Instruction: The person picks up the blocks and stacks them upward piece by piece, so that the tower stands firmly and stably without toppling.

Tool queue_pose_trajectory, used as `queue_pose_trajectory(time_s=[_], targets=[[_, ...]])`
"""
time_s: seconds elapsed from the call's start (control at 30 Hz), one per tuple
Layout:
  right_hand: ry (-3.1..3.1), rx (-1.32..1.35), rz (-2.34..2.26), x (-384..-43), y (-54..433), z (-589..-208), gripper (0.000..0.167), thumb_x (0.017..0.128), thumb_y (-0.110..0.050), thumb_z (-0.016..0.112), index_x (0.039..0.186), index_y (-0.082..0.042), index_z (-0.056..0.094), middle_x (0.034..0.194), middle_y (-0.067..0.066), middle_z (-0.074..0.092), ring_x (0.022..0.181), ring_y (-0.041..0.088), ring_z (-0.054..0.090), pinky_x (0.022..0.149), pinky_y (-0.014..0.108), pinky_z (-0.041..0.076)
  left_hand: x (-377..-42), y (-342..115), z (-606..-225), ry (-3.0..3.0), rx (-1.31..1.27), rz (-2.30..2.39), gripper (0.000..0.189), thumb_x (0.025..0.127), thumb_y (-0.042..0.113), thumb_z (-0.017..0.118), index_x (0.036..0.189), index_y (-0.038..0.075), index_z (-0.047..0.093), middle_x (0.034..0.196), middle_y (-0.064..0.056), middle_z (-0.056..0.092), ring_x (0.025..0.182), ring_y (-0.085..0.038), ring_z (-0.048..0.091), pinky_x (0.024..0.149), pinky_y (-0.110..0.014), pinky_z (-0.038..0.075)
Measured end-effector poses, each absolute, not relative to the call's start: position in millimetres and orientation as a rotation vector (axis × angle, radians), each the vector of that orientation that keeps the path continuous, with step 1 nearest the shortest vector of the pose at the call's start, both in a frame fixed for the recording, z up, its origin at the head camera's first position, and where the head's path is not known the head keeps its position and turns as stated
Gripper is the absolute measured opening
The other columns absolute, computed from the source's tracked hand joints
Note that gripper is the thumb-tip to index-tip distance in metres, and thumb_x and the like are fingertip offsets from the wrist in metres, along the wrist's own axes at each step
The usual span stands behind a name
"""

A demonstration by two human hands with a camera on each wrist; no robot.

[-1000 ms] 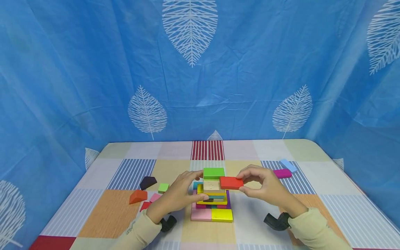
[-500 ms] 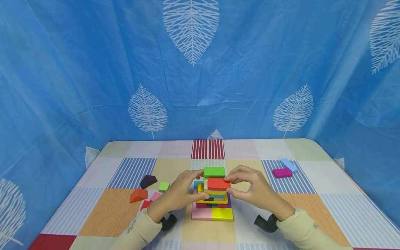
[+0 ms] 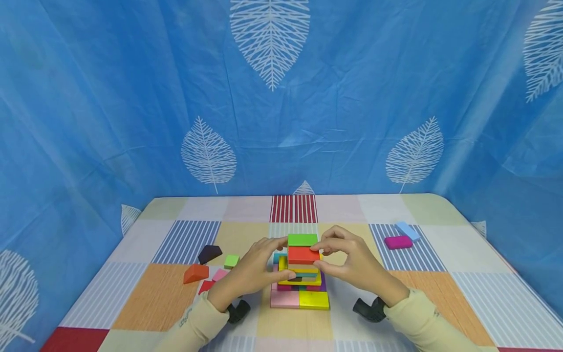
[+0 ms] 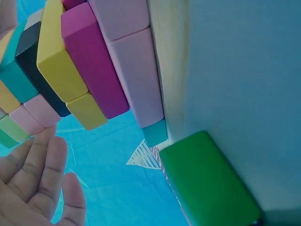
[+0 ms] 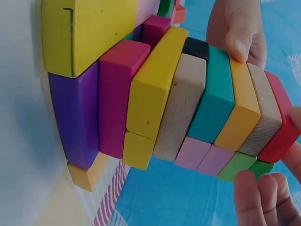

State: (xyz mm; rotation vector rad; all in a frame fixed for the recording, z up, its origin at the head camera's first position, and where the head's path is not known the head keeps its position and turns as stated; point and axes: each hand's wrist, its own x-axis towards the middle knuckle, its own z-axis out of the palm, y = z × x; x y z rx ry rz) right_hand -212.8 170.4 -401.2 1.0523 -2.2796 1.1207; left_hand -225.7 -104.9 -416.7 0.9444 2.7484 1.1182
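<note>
A tower of coloured wooden blocks stands mid-table, with a pink block (image 3: 285, 299) and a yellow block (image 3: 313, 300) at its foot. My right hand (image 3: 352, 259) pinches a red block (image 3: 303, 255) between thumb and fingers, flat on top of the tower's front, above a plain wood block (image 5: 263, 127). Behind the red block lies a green block (image 3: 302, 239). My left hand (image 3: 252, 269) spans the tower's left side, thumb in front and loosely bent fingers behind. In the right wrist view the left thumb touches an orange block (image 5: 244, 108).
Left of the tower lie a black block (image 3: 209, 253), an orange-red block (image 3: 196, 274), a light green block (image 3: 231, 261), a pink block (image 3: 220, 275) and a red block (image 3: 205, 286). A magenta block (image 3: 398, 242) and a light blue block (image 3: 407, 231) lie at the right.
My right hand has brought the red block leftward from beside the tower onto its top, in front of the green block. My left hand has stayed at the tower's left side.
</note>
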Motion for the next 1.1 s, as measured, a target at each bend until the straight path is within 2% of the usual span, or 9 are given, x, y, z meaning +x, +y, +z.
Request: queue_pose_trajectory(time_s=[0.17,0.23,0.33,0.5,0.67,0.8,0.93,1.1], targets=[[-2.312,1.060,1.299,-219,175,-400,0.048,0.083,-0.001,0.091,0.127,-0.001,0.072,0.107,0.006,0.064,0.087,0.018,0.064,0.078,0.031,0.064,-225,-105,-414,2.696,0.927,1.202,0.092,0.093,0.040,0.086,0.164,0.003,0.042,0.150,-0.016,0.059,0.134,-0.038,0.055,0.108,-0.069,0.048],[-2.341,1.053,1.382,-222,178,-401,0.058,0.083,0.000,0.090,0.136,0.002,0.067,0.111,0.008,0.062,0.090,0.019,0.063,0.080,0.031,0.063,-225,-106,-412,2.689,0.942,1.244,0.090,0.093,0.039,0.085,0.164,0.004,0.042,0.150,-0.016,0.059,0.134,-0.037,0.055,0.106,-0.070,0.049],[-2.392,1.032,1.482,-225,183,-402,0.063,0.086,-0.001,0.088,0.142,0.004,0.063,0.116,0.010,0.061,0.095,0.021,0.061,0.082,0.031,0.062,-225,-107,-411,2.697,0.992,1.294,0.080,0.097,0.035,0.082,0.162,0.005,0.046,0.150,-0.016,0.059,0.132,-0.036,0.054,0.106,-0.068,0.049],[-2.427,1.023,1.606,-228,185,-405,0.056,0.090,-0.003,0.085,0.141,0.007,0.063,0.119,0.023,0.060,0.098,0.032,0.061,0.083,0.031,0.062,-226,-107,-413,2.724,1.036,1.317,0.070,0.101,0.032,0.078,0.159,0.005,0.050,0.147,-0.015,0.062,0.130,-0.033,0.055,0.107,-0.067,0.048],[-2.439,1.055,1.642,-230,189,-405,0.058,0.092,-0.004,0.084,0.143,0.008,0.061,0.122,0.030,0.057,0.099,0.034,0.061,0.084,0.031,0.062,-226,-105,-414,2.726,1.016,1.334,0.070,0.100,0.032,0.079,0.158,0.003,0.051,0.146,-0.015,0.063,0.131,-0.034,0.055,0.108,-0.068,0.047],[-2.475,1.049,1.595,-232,202,-397,0.058,0.094,-0.003,0.083,0.145,0.008,0.059,0.126,0.023,0.059,0.102,0.023,0.063,0.087,0.029,0.061,-226,-104,-413,2.710,0.987,1.350,0.075,0.097,0.030,0.083,0.158,0.003,0.050,0.147,-0.014,0.062,0.131,-0.034,0.055,0.108,-0.066,0.048],[-2.527,0.974,1.458,-234,229,-387,0.043,0.097,-0.002,0.078,0.138,0.004,0.067,0.126,0.015,0.066,0.105,0.012,0.064,0.091,0.025,0.058,-225,-104,-411,2.701,0.981,1.330,0.081,0.094,0.032,0.086,0.160,0.004,0.048,0.147,-0.013,0.061,0.132,-0.032,0.055,0.108,-0.064,0.049],[-2.569,0.865,1.372,-244,273,-384,0.030,0.101,0.000,0.072,0.131,0.005,0.071,0.123,0.013,0.073,0.105,0.005,0.068,0.088,0.020,0.058,-224,-103,-411,2.706,0.975,1.320,0.081,0.094,0.030,0.086,0.161,0.004,0.048,0.146,-0.013,0.062,0.131,-0.032,0.056,0.109,-0.063,0.049]])
